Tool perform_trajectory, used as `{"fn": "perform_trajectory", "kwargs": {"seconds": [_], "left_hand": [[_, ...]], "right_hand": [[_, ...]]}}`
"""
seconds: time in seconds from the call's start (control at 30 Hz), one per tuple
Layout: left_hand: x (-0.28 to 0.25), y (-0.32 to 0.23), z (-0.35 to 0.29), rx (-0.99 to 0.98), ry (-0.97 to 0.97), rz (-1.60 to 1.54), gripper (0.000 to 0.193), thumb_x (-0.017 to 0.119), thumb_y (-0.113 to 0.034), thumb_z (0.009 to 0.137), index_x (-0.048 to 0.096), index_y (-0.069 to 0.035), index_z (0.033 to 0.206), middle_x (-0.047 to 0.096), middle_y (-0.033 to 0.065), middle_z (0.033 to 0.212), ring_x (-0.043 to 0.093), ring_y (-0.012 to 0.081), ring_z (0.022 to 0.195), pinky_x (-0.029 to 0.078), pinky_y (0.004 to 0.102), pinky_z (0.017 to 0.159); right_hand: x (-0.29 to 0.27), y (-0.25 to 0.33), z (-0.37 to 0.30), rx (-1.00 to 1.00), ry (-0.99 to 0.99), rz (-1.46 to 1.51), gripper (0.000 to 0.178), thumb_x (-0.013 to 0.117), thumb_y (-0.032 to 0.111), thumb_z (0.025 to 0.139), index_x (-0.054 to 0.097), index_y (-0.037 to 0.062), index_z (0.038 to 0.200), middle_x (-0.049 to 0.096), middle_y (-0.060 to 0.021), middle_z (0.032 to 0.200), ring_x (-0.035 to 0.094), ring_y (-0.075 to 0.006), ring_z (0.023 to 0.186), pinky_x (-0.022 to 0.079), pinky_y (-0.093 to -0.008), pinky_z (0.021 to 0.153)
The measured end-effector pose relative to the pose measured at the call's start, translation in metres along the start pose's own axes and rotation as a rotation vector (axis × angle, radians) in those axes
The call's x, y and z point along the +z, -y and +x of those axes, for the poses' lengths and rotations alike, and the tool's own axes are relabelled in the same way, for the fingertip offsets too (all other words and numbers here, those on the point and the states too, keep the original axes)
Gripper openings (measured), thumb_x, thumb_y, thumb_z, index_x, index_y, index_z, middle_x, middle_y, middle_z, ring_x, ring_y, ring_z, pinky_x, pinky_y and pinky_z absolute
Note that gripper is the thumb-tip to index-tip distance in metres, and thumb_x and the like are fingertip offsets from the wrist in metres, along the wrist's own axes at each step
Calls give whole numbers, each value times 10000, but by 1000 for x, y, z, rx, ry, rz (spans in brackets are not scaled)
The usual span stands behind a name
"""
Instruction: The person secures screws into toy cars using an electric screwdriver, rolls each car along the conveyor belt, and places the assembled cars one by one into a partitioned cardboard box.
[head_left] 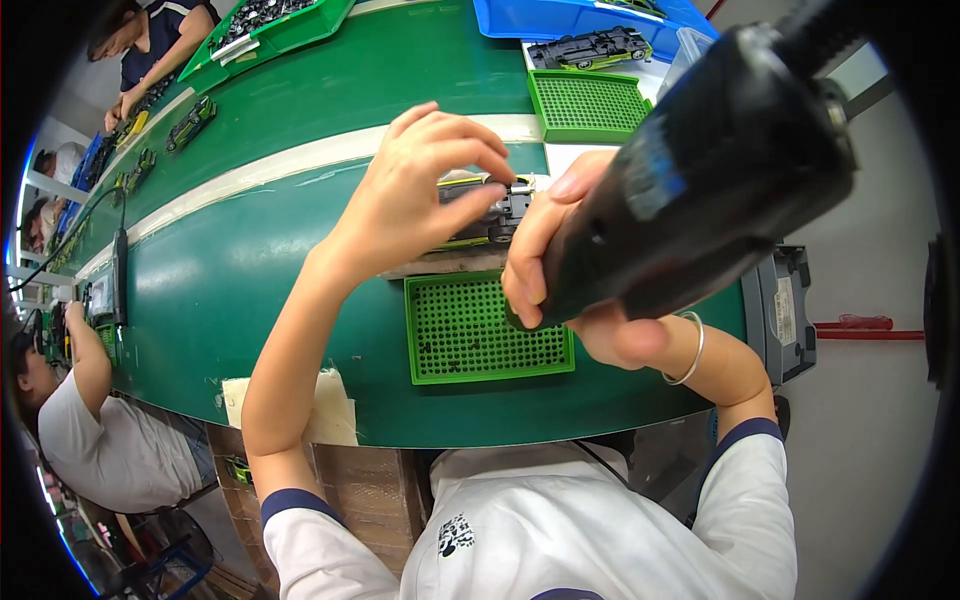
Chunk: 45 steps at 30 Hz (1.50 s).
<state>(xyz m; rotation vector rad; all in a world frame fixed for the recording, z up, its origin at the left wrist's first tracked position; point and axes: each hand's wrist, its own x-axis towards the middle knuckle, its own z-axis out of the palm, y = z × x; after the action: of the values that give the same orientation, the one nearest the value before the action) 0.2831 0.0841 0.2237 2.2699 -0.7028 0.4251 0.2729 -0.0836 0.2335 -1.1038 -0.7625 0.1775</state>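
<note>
My right hand (pixel 538 240) is wrapped around a large black electric screwdriver (pixel 715 170), which rises toward the upper right and looms close. Its tip is hidden behind my fingers. Under both hands lies a toy car chassis (pixel 512 208), black with yellow-green edges, underside up on a low pale block (pixel 440 265). Over its left part hovers my left hand (pixel 410 185), fingers curved and spread, thumb apart; whether a fingertip touches the chassis is unclear. Just nearer to me sits a green perforated tray (pixel 490 379) with a few small dark screws.
At the back stand a second green perforated tray (pixel 590 105), another toy car chassis (pixel 590 48), a blue bin (pixel 490 15) and a green bin (pixel 330 20) of black parts. Co-workers sit along the left. A grey case (pixel 785 310) is right of the green table (pixel 220 290).
</note>
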Motion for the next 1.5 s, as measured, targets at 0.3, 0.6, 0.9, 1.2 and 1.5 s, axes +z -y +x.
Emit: {"fn": "perform_trajectory", "kwargs": {"seconds": [0.3, 0.6, 0.9, 1.2, 1.5], "left_hand": [[36, -31, -51, 2, 192, -51, 271, 720, -174, 645, 584, -47, 843, 591, 57, 817, 559, 212, 779, 422, 307, 685], [45, -37, -57, -186, 5, -232, 130, 710, -129, 673, 607, -50, 680, 592, 35, 631, 530, 162, 538, 429, 284, 501], [26, -31, -61, -118, 227, 92, 120, 720, -138, 655, 622, -69, 668, 592, 42, 640, 532, 173, 543, 435, 286, 499], [40, -35, -62, -432, 28, -464, 143, 745, -150, 658, 651, -66, 727, 580, -13, 648, 419, 61, 547, 359, 214, 485], [49, -34, -62, -265, -74, -416, 99, 718, -90, 679, 661, -48, 749, 590, 35, 657, 505, 110, 578, 405, 243, 517]], "right_hand": [[-17, 26, -3, -42, 1, -19, 924, 431, 802, 573, 340, -11, 1003, 485, -25, 682, 492, -75, 519, 407, -164, 553], [-18, 22, 4, -236, 104, 187, 929, 384, 802, 592, 207, 120, 1199, 445, -53, 658, 500, -156, 461, 447, -283, 472], [-13, 19, 1, -126, 10, 176, 971, 469, 792, 528, 307, -17, 1039, 481, -8, 661, 515, -75, 508, 430, -158, 529], [-30, 17, 4, -263, 167, 98, 955, 450, 800, 526, 265, 65, 1108, 467, -22, 656, 511, -116, 489, 439, -220, 508], [-44, 15, 14, -407, 347, 21, 951, 431, 807, 525, 222, 148, 1177, 454, -36, 650, 507, -156, 471, 449, -283, 486]]}}
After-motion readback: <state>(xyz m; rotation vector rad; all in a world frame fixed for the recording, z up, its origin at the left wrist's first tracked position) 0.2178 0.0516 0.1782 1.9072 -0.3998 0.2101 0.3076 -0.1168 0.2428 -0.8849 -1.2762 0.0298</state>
